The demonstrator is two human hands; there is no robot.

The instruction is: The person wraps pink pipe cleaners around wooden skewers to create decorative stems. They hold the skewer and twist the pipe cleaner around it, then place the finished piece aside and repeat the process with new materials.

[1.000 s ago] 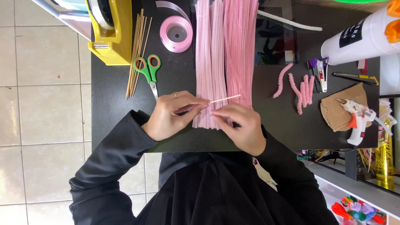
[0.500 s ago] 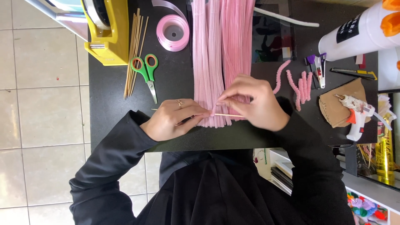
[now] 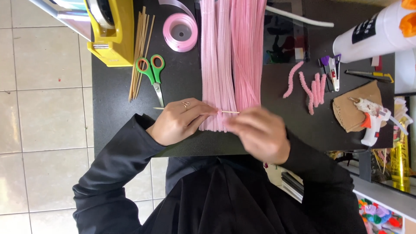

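Right hand (image 3: pixel 260 135) lower, at skewer (image 3: pixel 228 112)

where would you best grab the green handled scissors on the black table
Take the green-handled scissors by the two finger loops at the far end. The closed metal blades point toward the person, tip near the left hand, so reach over from the far side, away from the point. The bundle of thin wooden skewers lies close on one side; come from the pink ribbon roll side instead.
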